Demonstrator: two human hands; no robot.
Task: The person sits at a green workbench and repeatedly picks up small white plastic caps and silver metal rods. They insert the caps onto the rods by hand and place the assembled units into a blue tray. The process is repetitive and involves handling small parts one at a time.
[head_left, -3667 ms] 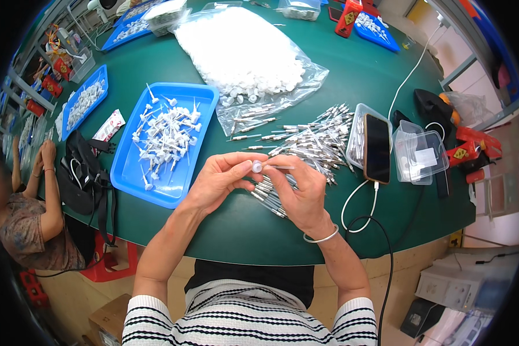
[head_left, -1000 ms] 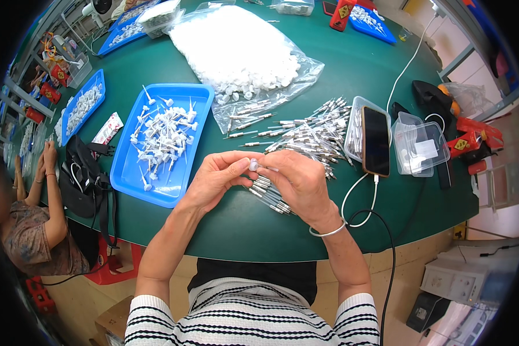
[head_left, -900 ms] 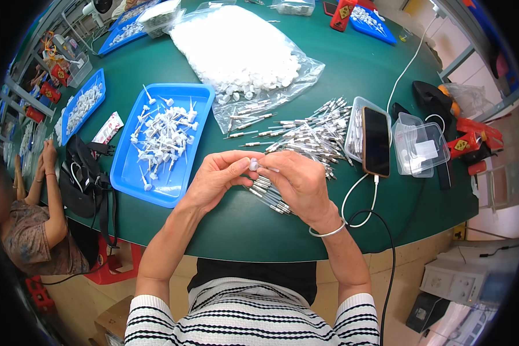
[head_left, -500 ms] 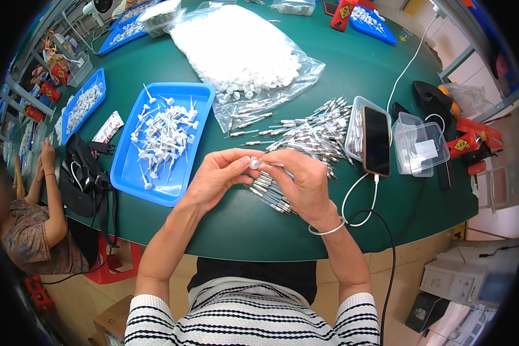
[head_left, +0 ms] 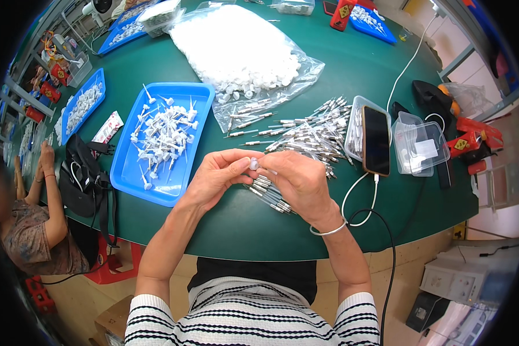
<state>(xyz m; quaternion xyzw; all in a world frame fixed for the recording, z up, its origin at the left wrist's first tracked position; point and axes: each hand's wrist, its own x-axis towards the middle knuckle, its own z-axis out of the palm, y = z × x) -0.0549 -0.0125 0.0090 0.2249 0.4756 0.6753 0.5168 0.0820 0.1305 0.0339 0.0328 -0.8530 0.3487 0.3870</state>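
Observation:
Over the near part of the table, my left hand [head_left: 220,173] pinches a small white plastic cap [head_left: 254,164] between thumb and forefinger. My right hand [head_left: 300,180] is closed right beside the cap, gripping a thin rod [head_left: 269,170] of which only a short pale length shows. Its tip by the cap is hidden by the fingers. Beneath and beyond my right hand lies a pile of thin metal-and-white rods [head_left: 314,138]. To the left, a blue tray [head_left: 166,190] holds many white caps with thin stems [head_left: 166,135].
A clear plastic bag [head_left: 236,46] full of white caps lies behind my hands. At right are a propped phone [head_left: 376,141] with a cable, a bin of rods [head_left: 356,124] and clear containers [head_left: 424,147]. A black bag [head_left: 81,179] and a co-worker [head_left: 40,225] are at left.
My right hand has shifted slightly and its fingers have turned closer about the rod beside the cap. Less of the rod shows. My left hand stays in place.

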